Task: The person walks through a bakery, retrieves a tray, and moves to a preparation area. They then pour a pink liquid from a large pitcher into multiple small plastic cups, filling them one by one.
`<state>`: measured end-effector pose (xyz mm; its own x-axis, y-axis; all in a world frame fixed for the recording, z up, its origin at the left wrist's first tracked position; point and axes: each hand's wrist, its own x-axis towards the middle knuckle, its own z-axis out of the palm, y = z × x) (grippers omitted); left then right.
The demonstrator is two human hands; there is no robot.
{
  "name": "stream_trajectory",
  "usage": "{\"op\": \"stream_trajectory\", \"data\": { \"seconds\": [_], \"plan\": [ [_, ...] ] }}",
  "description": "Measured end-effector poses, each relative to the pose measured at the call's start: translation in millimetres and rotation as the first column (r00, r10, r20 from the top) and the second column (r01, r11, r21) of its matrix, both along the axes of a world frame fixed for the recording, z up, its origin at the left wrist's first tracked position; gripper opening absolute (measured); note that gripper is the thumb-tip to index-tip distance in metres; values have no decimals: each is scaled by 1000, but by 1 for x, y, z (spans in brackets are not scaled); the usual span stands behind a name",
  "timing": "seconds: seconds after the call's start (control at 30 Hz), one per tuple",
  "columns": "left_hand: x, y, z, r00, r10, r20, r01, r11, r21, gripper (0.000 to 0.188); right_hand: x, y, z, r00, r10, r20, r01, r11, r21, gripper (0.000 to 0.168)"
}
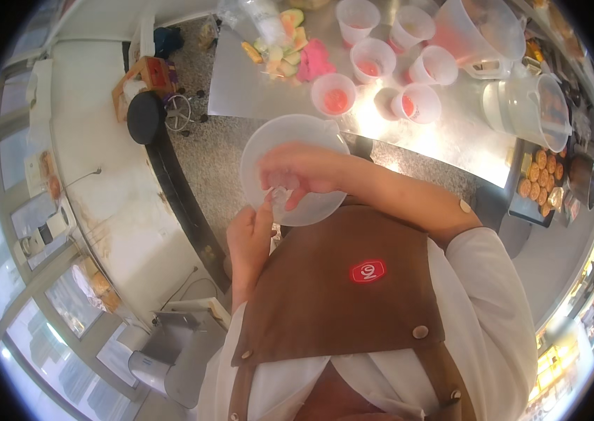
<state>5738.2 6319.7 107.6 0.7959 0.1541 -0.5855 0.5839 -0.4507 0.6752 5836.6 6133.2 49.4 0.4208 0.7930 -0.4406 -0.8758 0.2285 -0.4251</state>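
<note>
A translucent plastic container with a pouring lip is in front of my apron, its round mouth facing up. Above its mouth, my right hand is bent at the wrist, with its fingers and thumb curled round a small clear piece. Whether that piece is ice or plastic is too blurred to tell. My left hand is at the container's near left rim, one fingertip reaching up to the clear piece. Its other fingers are partly hidden, so its hold is unclear.
Several translucent cups with red contents stand on a steel table. Fruit rinds and a pink cloth lie at its far left; large pitchers are at right. A black round stool and a tray of round pastries flank me.
</note>
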Motion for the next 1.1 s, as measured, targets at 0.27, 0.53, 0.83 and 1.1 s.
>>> {"op": "stream_trajectory", "data": {
  "seconds": [0.27,0.53,0.83,1.1],
  "plan": [
    [-10,-22,9,997,72,-12,-72,997,17,35,-8,-1,-3,990,-67,124,90,979,-184,29],
    [-17,-26,6,990,136,-26,-136,991,7,38,-11,-139,41,836,-405,369,521,798,-304,19],
    [-16,-35,4,983,176,-55,-176,984,7,39,4,-215,5,740,-15,673,617,413,-670,21],
    [-15,-44,6,970,217,-108,-214,976,35,40,-8,-212,17,547,18,837,789,322,-523,20]
  ]
}}
